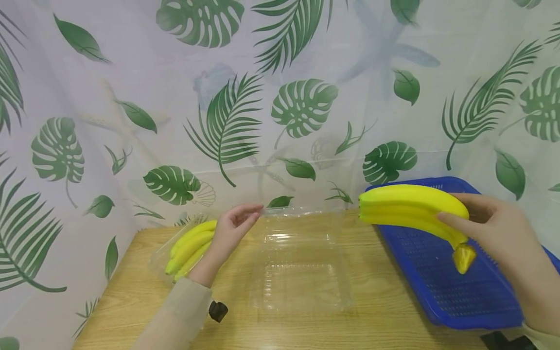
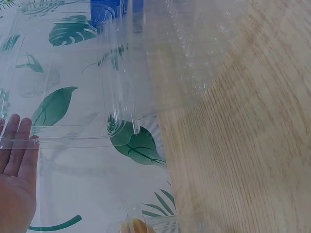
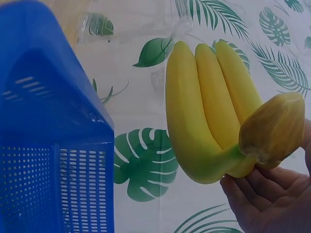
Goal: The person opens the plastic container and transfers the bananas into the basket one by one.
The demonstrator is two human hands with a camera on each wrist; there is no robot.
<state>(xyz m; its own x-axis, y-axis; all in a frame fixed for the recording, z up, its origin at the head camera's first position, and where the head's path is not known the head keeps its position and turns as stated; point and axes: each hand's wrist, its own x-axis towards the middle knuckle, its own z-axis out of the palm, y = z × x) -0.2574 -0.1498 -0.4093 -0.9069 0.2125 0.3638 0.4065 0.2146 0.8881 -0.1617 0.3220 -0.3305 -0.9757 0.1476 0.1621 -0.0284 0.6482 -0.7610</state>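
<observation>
My right hand (image 1: 490, 223) grips a bunch of yellow bananas (image 1: 411, 204) by its stem end, held up over the blue basket (image 1: 463, 287). In the right wrist view the fingers (image 3: 262, 187) lie under the brown-tipped stem, and several bananas point away from the hand. My left hand (image 1: 234, 226) pinches the left rim of the raised lid of a clear plastic clamshell container (image 1: 302, 287). The left wrist view shows its fingertips at the lid rim (image 2: 73, 141); the thumb is hidden there. The container's base lies on the table with bananas in neither half.
Left of my left forearm, another bunch of bananas (image 1: 190, 250) lies in a second clear container (image 1: 159, 257). The wooden table (image 1: 376, 316) ends at a leaf-printed cloth (image 1: 306, 68) at the back and left. The blue basket stands on the right.
</observation>
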